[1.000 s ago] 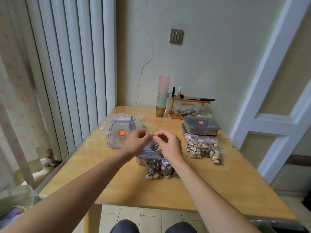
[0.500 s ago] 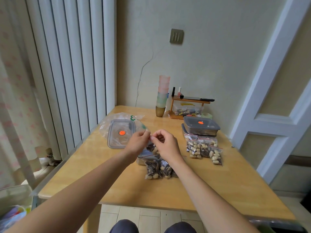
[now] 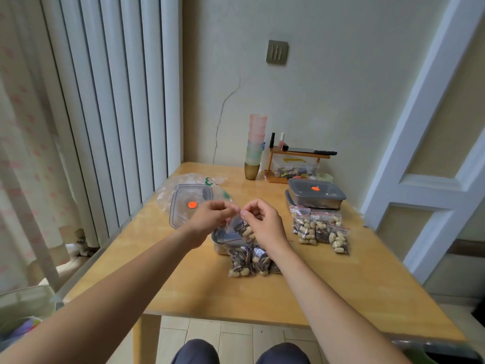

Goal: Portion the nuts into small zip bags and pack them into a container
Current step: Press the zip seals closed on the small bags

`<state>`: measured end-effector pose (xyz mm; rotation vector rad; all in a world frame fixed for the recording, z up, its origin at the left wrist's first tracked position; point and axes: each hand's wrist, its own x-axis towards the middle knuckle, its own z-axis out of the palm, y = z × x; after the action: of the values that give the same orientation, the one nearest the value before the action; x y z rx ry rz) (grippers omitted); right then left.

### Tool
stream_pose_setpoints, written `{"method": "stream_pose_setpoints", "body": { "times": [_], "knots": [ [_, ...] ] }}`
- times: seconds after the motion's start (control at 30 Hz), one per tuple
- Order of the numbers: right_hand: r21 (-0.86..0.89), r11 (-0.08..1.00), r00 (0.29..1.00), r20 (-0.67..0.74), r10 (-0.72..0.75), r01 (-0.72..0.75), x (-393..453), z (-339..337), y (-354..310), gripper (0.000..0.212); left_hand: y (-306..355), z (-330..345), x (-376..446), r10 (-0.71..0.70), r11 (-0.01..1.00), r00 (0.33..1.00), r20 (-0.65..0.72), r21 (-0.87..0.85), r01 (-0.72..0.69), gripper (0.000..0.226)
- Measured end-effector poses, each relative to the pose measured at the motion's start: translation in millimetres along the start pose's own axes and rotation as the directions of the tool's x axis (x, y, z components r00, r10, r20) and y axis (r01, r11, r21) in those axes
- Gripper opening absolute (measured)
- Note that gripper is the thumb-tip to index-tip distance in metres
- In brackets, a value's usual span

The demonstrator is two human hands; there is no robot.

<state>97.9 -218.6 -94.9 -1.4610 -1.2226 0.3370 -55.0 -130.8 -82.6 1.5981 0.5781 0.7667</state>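
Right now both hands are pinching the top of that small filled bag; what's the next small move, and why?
Probably run the pinch along the zip strip to seal it. The left hand and right hand grip the top of the small bag of nuts, held above the open metal container. Whether the zip is closed cannot be told, so seal before packing.

You have two hands: left grip (image 3: pixel 210 219), right grip (image 3: pixel 265 224). One zip bag (image 3: pixel 241 228) is held, two filled bags (image 3: pixel 249 261) lie near, three bags (image 3: pixel 320 229) right. Two lidded containers (image 3: pixel 316 193), one loose lid (image 3: pixel 189 203).
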Motion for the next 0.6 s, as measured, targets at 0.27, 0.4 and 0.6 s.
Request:
{"method": "stream_pose_setpoints", "body": {
  "times": [0.27, 0.4, 0.6],
  "knots": [
    [0.037, 0.997, 0.998, 0.017, 0.063, -0.064, 4, 3, 3, 0.009, -5, 4, 0, 0.055, 0.992, 0.997, -0.046, -0.109, -0.059, 0.005],
    [0.111, 0.985, 0.991, 0.027, 0.129, -0.131, 5, 4, -1, 0.007, -6, 9, 1, 0.074, 0.973, 0.978, -0.195, -0.203, -0.114, 0.022],
    [0.236, 0.946, 0.974, -0.002, 0.228, -0.221, 5, 4, -6, 0.008, -9, 15, -7, -0.013, 0.999, 0.998, -0.061, -0.049, 0.01, 0.035]
  ]
}}
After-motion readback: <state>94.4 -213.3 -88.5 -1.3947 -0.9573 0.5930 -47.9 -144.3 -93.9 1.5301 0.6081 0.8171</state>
